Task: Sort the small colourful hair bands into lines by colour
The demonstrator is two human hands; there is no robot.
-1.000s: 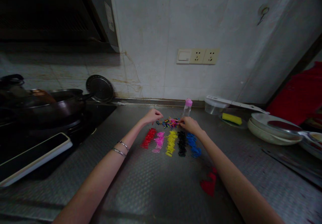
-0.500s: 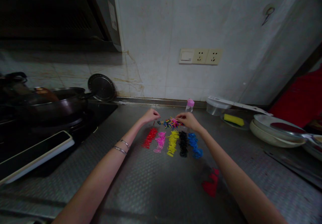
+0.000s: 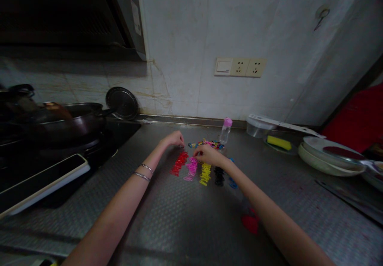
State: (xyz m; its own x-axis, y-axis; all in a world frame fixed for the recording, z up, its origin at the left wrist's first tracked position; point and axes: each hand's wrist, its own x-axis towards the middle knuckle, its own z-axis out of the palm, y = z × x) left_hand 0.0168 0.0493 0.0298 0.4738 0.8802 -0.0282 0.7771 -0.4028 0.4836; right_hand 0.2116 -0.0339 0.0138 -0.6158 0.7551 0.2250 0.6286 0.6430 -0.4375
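Observation:
Small rubber bands lie sorted by colour in rows on the metal counter: red bands [image 3: 179, 163], pink bands [image 3: 190, 169], yellow bands [image 3: 205, 174], black bands [image 3: 219, 176] and blue bands [image 3: 233, 183]. Behind them is a mixed heap of bands [image 3: 209, 143]. My left hand [image 3: 174, 139] is closed just above the far end of the red row, fingertips pointing down. My right hand [image 3: 206, 154] pinches at the far end of the pink row, its wrist over the yellow and black rows. Whatever sits between either hand's fingertips is too small to make out.
A clear bottle with a pink cap [image 3: 226, 130] stands behind the heap. To the right are a clear plastic tub [image 3: 259, 128], a yellow sponge [image 3: 279, 142] and stacked bowls [image 3: 326, 160]. A red item [image 3: 250, 223] lies near my right forearm. A pan [image 3: 74, 122] sits left.
My right hand has moved left and nearer, from the mixed heap to the pink row. My left hand has shifted slightly left and down, its fingers now lower by the red row.

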